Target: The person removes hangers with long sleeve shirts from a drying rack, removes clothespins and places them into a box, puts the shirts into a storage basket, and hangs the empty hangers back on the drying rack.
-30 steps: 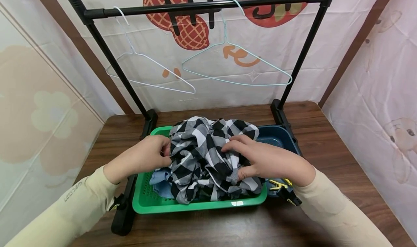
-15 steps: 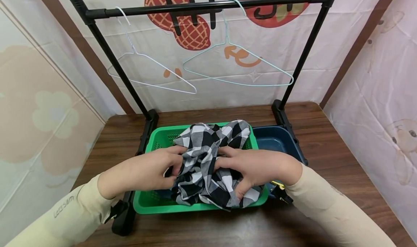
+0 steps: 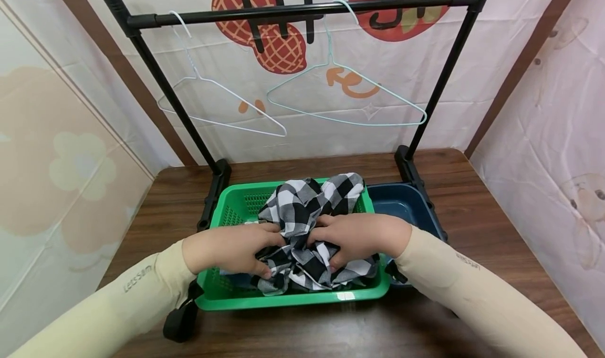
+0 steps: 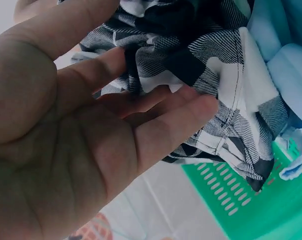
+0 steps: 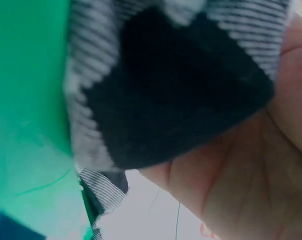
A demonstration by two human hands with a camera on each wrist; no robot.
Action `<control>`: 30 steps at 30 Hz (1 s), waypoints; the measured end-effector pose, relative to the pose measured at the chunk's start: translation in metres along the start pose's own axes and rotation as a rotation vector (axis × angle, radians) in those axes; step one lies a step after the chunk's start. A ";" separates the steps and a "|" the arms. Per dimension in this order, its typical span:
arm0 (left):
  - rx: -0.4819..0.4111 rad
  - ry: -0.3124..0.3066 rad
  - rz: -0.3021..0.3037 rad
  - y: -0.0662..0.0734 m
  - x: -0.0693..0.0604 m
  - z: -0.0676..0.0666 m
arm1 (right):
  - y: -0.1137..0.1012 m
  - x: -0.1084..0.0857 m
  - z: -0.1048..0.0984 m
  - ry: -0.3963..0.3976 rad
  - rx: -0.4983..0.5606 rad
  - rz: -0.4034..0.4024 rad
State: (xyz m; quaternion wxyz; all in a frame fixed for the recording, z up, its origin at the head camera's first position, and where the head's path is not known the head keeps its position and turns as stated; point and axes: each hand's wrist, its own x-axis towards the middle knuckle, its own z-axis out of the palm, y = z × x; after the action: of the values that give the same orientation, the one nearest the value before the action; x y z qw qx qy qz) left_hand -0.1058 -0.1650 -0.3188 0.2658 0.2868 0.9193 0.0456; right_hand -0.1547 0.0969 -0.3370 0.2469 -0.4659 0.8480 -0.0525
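A crumpled black, grey and white checked shirt lies bunched in the green basket. From its left side my left hand touches the cloth; in the left wrist view its fingers are loosely bent against the folds, thumb apart. On the other side my right hand holds a fold between thumb and fingers. The right wrist view shows checked cloth covering those fingers, so their tips are hidden. Light blue cloth shows beside the shirt in the left wrist view.
A black garment rack spans the table, bearing a white hanger and a pale blue hanger. A dark blue tray sits right of the basket. Printed cloth walls enclose the wooden table.
Both hands have moved inward over the basket, the left one to the right. The checked shirt is gathered into a narrower bundle, uncovering more of the basket's back left.
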 end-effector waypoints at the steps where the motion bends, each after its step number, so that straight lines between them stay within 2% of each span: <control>1: 0.009 -0.011 -0.001 0.000 0.004 0.000 | -0.001 0.003 0.000 -0.016 -0.020 0.012; 4: 0.028 -0.030 0.005 -0.001 0.016 0.001 | -0.004 0.013 -0.002 -0.062 -0.073 0.052; 9: 0.042 -0.027 0.015 -0.004 0.033 0.004 | -0.004 0.033 -0.004 -0.127 -0.090 0.104; 13: 0.015 -0.014 -0.010 -0.010 0.044 0.008 | -0.004 0.044 -0.004 -0.133 -0.081 0.120; 16: -0.012 -0.002 -0.031 -0.013 0.048 0.009 | -0.005 0.045 -0.008 -0.126 -0.058 0.128; 19: -0.029 0.004 -0.057 -0.015 0.050 0.010 | -0.005 0.037 -0.018 -0.088 0.004 0.125; 22: -0.045 -0.002 -0.085 -0.016 0.052 0.011 | -0.002 0.023 -0.031 0.013 0.043 0.132; 24: -0.055 -0.008 -0.102 -0.016 0.053 0.012 | 0.001 0.015 -0.037 0.100 0.038 0.166; 26: -0.063 -0.010 -0.117 -0.016 0.053 0.012 | 0.004 0.010 -0.040 0.148 0.023 0.232; 28: -0.070 -0.014 -0.128 -0.016 0.053 0.012 | 0.008 0.010 -0.040 0.140 0.038 0.297; 30: -0.070 -0.014 -0.137 -0.017 0.053 0.012 | 0.011 0.013 -0.037 0.090 0.060 0.335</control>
State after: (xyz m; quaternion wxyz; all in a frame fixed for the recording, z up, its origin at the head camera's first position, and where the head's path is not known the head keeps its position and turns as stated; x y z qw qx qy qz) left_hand -0.1447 -0.1507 -0.3577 0.2847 0.2143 0.9326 0.0574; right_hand -0.1862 0.0870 -0.3131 0.2276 -0.3077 0.9221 -0.0567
